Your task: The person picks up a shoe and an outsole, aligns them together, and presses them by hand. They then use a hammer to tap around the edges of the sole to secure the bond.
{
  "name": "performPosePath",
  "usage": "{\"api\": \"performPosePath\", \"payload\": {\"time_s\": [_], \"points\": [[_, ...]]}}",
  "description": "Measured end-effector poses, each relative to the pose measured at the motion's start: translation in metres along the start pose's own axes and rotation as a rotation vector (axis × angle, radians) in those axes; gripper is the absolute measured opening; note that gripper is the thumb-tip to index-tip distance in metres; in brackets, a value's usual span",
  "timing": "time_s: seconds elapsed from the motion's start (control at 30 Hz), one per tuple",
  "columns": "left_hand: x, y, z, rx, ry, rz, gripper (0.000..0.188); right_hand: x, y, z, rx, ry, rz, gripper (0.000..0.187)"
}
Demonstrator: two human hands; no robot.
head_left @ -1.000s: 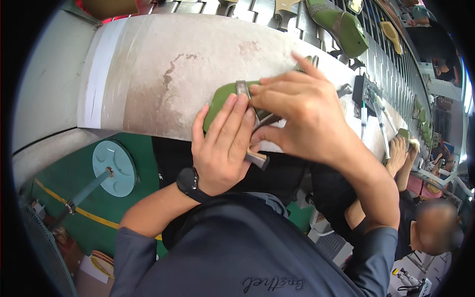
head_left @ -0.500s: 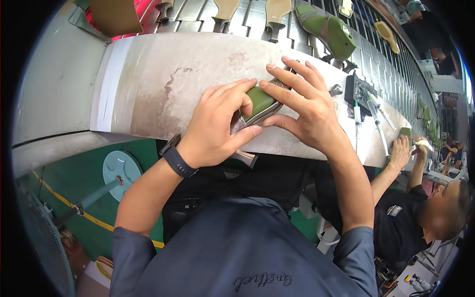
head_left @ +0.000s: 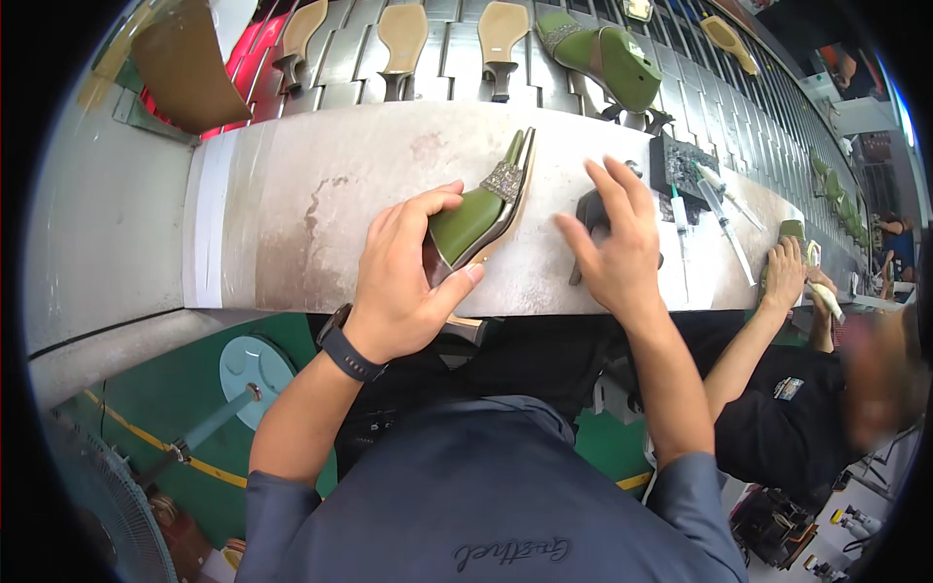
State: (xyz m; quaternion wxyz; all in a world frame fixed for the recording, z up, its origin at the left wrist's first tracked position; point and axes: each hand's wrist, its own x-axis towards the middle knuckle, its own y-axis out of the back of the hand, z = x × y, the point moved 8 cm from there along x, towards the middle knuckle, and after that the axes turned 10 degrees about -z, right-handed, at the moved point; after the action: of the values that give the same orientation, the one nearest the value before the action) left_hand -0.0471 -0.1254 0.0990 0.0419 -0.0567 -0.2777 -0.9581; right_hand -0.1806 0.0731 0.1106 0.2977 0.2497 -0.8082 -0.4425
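My left hand [head_left: 413, 267] wraps round the rear of a green shoe last [head_left: 465, 225] with a glittery grey strap across it and a pale sole edge. Its narrow toe end points up and away over the bench [head_left: 321, 194]. My right hand [head_left: 617, 233] is off the shoe, thumb and fingers apart, with nothing seen between them. Just beside and partly behind that hand lies a dark grey object [head_left: 590, 219], whose kind I cannot make out.
Syringes [head_left: 724, 228] with green tips lie by a black block [head_left: 675, 163] on the right. Beyond the bench, a slatted conveyor [head_left: 442, 73] carries heeled soles [head_left: 401, 44] and a green shoe [head_left: 622, 73]. A co-worker's hand [head_left: 783, 274] works at far right; a fan [head_left: 92, 486] stands lower left.
My right hand has let go of the shoe and moved right, beside the dark object. My left hand keeps hold, with the shoe now more exposed. The view has shifted slightly.
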Motion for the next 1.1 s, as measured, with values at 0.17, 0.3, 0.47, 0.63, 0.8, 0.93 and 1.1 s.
{"api": "performPosePath", "payload": {"time_s": [0.17, 0.3, 0.47, 0.63, 0.8, 0.93, 1.1], "points": [[0.02, -0.008, 0.018, 0.179, -0.014, -0.065, 0.082, -0.037, 0.001, 0.025, -0.14, -0.018, 0.022, 0.056], [0.041, -0.018, 0.021, 0.27, -0.072, -0.143, 0.087, -0.013, -0.006, 0.023, -0.213, -0.114, -0.214, 0.055], [0.043, -0.02, 0.019, 0.258, -0.049, -0.197, 0.086, -0.007, -0.002, 0.01, 0.325, -0.09, -0.173, 0.036], [0.048, -0.023, 0.022, 0.276, -0.068, -0.222, 0.088, -0.028, -0.042, 0.011, 1.599, -0.532, 0.037, 0.027], [0.05, -0.026, 0.023, 0.297, -0.061, -0.245, 0.093, -0.036, -0.059, 0.006, 1.654, -0.527, 0.058, 0.027], [0.052, -0.025, 0.025, 0.289, -0.066, -0.238, 0.096, -0.018, -0.035, 0.0, 1.409, -0.333, -0.061, 0.027], [0.053, -0.026, 0.022, 0.281, -0.096, -0.183, 0.096, 0.01, -0.009, 0.0, 1.173, -0.12, -0.161, 0.029]]}}
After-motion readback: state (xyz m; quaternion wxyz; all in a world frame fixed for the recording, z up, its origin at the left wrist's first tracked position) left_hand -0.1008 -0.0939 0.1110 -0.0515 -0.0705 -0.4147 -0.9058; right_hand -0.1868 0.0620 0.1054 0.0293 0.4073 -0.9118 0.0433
